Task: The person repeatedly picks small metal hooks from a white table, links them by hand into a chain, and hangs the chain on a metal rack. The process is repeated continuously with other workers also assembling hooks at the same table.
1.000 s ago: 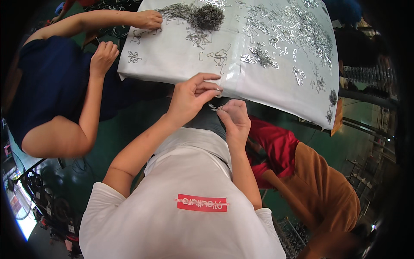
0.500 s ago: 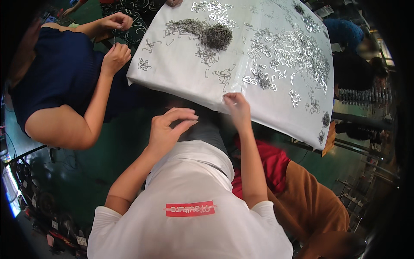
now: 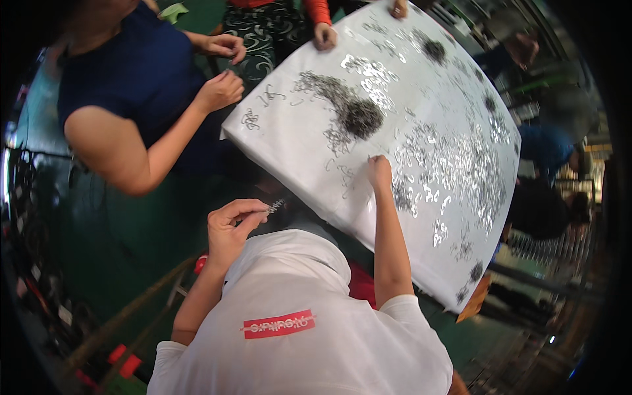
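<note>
my left hand (image 3: 230, 227) pinches a short row of small metal clips (image 3: 276, 206) off the table's near edge. my right hand (image 3: 378, 171) presses curled fingertips on the white table (image 3: 421, 85), beside loose clips (image 3: 355, 115).

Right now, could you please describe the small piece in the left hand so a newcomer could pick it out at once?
Start at the big white table strewn with small metal parts. Just off its near edge, the left hand pinches a short stack of metal clips between its fingertips. Unlike the dark pile and the other parts on the table, it is held in the air.
</note>
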